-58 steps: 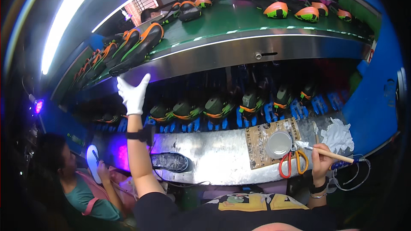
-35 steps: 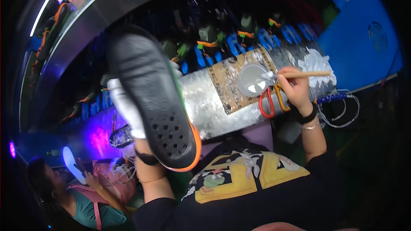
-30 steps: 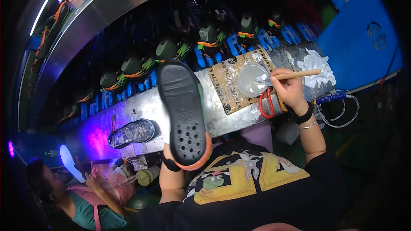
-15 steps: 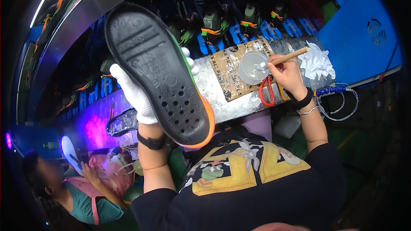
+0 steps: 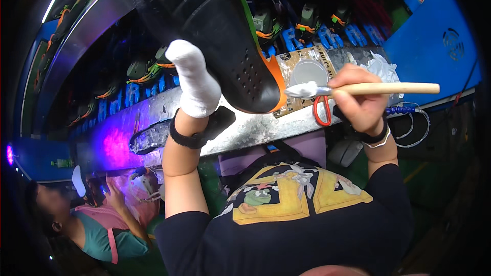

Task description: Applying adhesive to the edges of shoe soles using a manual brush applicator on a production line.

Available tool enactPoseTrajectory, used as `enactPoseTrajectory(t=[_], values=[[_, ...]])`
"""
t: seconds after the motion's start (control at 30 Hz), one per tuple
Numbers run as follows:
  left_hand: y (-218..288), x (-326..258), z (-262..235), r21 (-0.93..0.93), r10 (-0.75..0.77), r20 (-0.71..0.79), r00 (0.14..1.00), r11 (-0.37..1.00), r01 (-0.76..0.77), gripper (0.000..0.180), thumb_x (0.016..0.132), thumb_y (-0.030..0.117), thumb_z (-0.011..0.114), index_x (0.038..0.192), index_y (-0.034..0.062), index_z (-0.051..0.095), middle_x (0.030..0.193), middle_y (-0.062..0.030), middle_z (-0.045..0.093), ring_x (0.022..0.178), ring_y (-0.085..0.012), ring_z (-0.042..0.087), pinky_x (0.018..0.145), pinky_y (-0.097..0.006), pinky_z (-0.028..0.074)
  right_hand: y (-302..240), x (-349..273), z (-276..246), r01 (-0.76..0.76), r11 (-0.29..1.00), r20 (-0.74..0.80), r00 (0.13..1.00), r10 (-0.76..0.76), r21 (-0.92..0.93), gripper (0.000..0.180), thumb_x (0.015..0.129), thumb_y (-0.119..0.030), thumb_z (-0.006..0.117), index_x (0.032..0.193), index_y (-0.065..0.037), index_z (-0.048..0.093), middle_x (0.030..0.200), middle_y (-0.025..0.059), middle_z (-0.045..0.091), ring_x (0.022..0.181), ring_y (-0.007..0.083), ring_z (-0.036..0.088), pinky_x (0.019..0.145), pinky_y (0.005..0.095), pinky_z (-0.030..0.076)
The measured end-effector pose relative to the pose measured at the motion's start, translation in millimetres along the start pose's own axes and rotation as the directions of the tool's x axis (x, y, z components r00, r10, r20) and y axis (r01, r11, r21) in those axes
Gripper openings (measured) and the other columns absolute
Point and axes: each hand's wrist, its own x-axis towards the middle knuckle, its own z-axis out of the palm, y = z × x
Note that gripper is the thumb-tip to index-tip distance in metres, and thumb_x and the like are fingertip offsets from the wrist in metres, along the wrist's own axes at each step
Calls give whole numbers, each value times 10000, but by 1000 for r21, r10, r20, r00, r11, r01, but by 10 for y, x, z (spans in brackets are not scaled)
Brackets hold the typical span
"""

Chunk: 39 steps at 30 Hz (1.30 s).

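Observation:
My left hand (image 5: 196,84), in a white glove, holds up a large black shoe sole (image 5: 217,30) with small round holes and an orange and green edge. Its gloved thumb lies along the near side; the other fingers are hidden behind the sole. Bare, my right hand (image 5: 360,99) grips a brush (image 5: 396,88) by its pale wooden handle. The white-coated bristles point left, close to the sole's orange heel edge; whether they touch it I cannot tell. Just beyond the bristles stands a translucent tub (image 5: 310,73) on brown printed cardboard (image 5: 294,106).
Red-handled scissors (image 5: 321,117) lie by the cardboard, with crumpled white paper (image 5: 382,67) to its right. Another dark sole (image 5: 148,137) rests on the bench (image 5: 245,135). Shoes on blue holders (image 5: 327,37) line the far side. A co-worker (image 5: 112,235) sits at lower left.
The sole has moved up and to the right, tilting and coming nearer. My right hand has lifted the brush out of the tub and brought it toward the heel, its bristles now in view.

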Motion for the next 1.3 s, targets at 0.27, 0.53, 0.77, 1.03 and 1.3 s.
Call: enactPoseTrajectory(t=[0.27,0.53,0.77,1.03,1.3], values=[[21,31,53,73,24,44,999,997,-27,856,757,714,361,1234,7,427,1118,-164,537,952,-263,567,832,-373,473,110,79,221,-86,996,27,996,85,36,81,735,17,610,814,9,597,675,37,553,509,56,435,438,196,317],[73,41,144,115,25,108,994,993,-38,750,825,646,341,1231,23,441,1142,-125,536,984,-212,560,849,-327,467,54,26,194,-181,981,112,979,172,69,87,714,44,571,799,46,589,722,103,576,600,132,500,526,247,376],[19,34,246,165,-9,137,991,986,-14,661,884,587,323,1228,37,453,1164,-90,535,1011,-169,555,863,-288,462,192,63,145,-4,999,101,995,8,-33,87,730,33,614,813,13,598,720,45,567,505,68,434,433,206,322],[-158,57,256,189,-149,-18,989,970,150,786,803,702,309,1229,58,459,1064,-78,585,885,-168,611,751,-300,525,138,136,100,156,970,150,980,-129,-185,110,685,64,589,790,32,589,775,122,614,585,190,552,507,272,436],[-150,29,203,188,-133,22,991,974,126,595,893,553,363,1190,52,487,1091,-73,569,967,-132,572,835,-277,479,60,49,260,188,965,190,970,-153,-182,106,680,63,592,775,15,593,734,93,600,556,174,537,483,264,427]])
